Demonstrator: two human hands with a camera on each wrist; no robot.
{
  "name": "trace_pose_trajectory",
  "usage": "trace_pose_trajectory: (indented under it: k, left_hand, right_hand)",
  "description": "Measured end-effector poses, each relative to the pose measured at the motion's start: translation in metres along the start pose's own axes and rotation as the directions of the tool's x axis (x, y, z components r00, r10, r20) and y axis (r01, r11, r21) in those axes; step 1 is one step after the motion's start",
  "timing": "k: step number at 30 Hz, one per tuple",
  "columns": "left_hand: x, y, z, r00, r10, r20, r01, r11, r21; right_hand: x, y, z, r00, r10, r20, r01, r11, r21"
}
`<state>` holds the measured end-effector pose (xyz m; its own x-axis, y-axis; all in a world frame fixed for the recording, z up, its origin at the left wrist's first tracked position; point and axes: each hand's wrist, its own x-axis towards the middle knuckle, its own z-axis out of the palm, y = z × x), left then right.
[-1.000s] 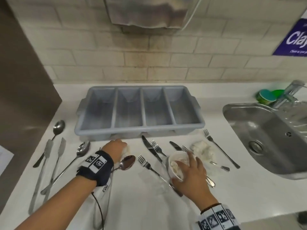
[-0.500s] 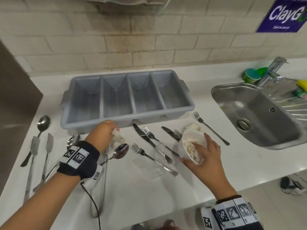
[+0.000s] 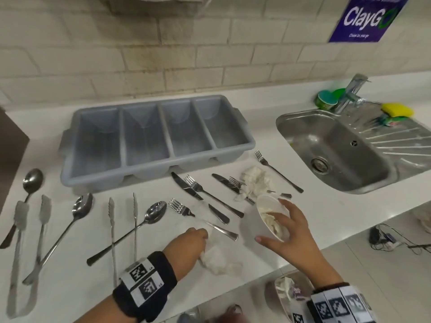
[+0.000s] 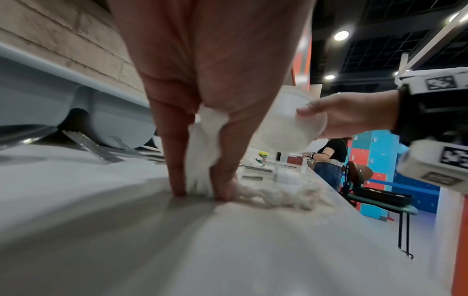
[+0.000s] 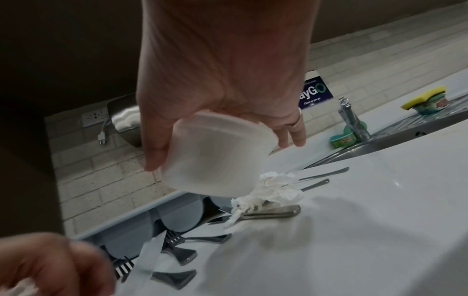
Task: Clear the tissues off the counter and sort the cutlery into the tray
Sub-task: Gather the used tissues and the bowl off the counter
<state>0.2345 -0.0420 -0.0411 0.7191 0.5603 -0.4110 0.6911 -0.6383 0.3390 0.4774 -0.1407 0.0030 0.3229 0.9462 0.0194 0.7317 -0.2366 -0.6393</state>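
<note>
My left hand (image 3: pixel 193 243) pinches a crumpled white tissue (image 3: pixel 219 259) against the counter near its front edge; in the left wrist view two fingers (image 4: pixel 174 160) clamp the tissue (image 4: pixel 202 152). To its right, my right hand (image 3: pixel 286 229) holds a white plastic cup (image 3: pixel 268 206) tilted above the counter, with a tissue wad (image 3: pixel 272 223) inside. The cup (image 5: pixel 215 156) hangs over a second loose tissue (image 3: pixel 256 180), which lies across forks and a knife. The grey four-compartment tray (image 3: pixel 98 176) stands at the back. Forks (image 3: pixel 203 217), knives (image 3: pixel 198 197), spoons (image 3: pixel 130 231) and tongs (image 3: pixel 21 252) lie in front of it.
A steel sink (image 3: pixel 338 148) with a tap (image 3: pixel 349 92), a yellow sponge (image 3: pixel 396 109) and a green tub (image 3: pixel 326 100) fills the right. Below the counter's front edge a lined bin (image 3: pixel 286 292) shows beside my right wrist. A dark panel borders the left.
My left hand has dragged its tissue from beside the tray toward the counter's front edge. My right hand has lifted and tilted the cup, moving it forward and right off the cutlery.
</note>
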Motion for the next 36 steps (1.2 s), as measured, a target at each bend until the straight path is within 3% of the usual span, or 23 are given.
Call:
trace_pose_trajectory:
  k: [3,6,10,13,16,18,22,24,25,28,31,34,36]
  left_hand:
    - [-0.006,-0.001,-0.001,1.0,0.006,0.003,-0.006,1.0,-0.015]
    - [-0.014,-0.002,-0.007,0.995,0.038,-0.09,-0.049,0.991,-0.122]
    - [-0.027,0.002,-0.021,0.963,-0.091,-0.255,-0.011,0.929,-0.371]
    - [-0.035,0.006,-0.025,0.893,-0.209,-0.398,-0.013,0.873,-0.488]
    - [-0.043,0.02,-0.026,0.84,-0.279,-0.465,-0.007,0.852,-0.523]
    - [-0.047,0.037,-0.029,0.818,-0.311,-0.484,0.004,0.844,-0.536]
    - [-0.049,0.093,-0.035,0.757,-0.369,-0.539,-0.007,0.82,-0.572]
    - [-0.042,0.135,-0.032,0.744,-0.387,-0.545,-0.051,0.78,-0.624]
    - [-0.036,0.159,-0.027,0.758,-0.378,-0.531,-0.088,0.748,-0.658]
    - [-0.012,0.238,-0.002,0.87,-0.243,-0.428,-0.165,0.676,-0.719]
    - [0.033,0.298,0.049,0.964,-0.022,-0.264,-0.168,0.721,-0.672]
    - [0.094,0.34,0.106,0.986,0.162,-0.022,-0.146,0.813,-0.564]
    - [0.139,0.362,0.149,0.972,0.194,0.134,-0.104,0.862,-0.496]
  right_hand:
    - [0.033,-0.015,-0.008,0.993,0.026,0.113,-0.032,0.998,0.058]
    - [0.083,-0.023,-0.011,0.957,0.102,0.271,-0.132,0.987,0.092]
    - [0.127,-0.024,0.002,0.89,0.205,0.406,-0.265,0.959,0.097]
    - [0.137,-0.02,0.005,0.895,0.249,0.37,-0.307,0.946,0.108]
    - [0.136,-0.022,-0.008,0.934,0.177,0.311,-0.219,0.97,0.107]
    - [0.128,-0.02,-0.028,0.973,0.12,0.198,-0.154,0.973,0.169]
    - [0.08,0.01,-0.088,0.999,0.031,0.016,-0.034,0.949,0.314]
    - [0.038,0.048,-0.123,0.999,-0.001,-0.048,0.017,0.945,0.325]
    - [0.014,0.071,-0.139,0.998,-0.016,-0.057,0.033,0.947,0.318]
    - [-0.061,0.146,-0.174,0.998,0.052,-0.026,-0.042,0.956,0.29]
    - [-0.127,0.223,-0.191,0.981,0.196,0.006,-0.19,0.941,0.281]
    - [-0.18,0.295,-0.186,0.931,0.363,0.032,-0.357,0.891,0.281]
    - [-0.211,0.34,-0.173,0.869,0.493,0.036,-0.486,0.839,0.244]
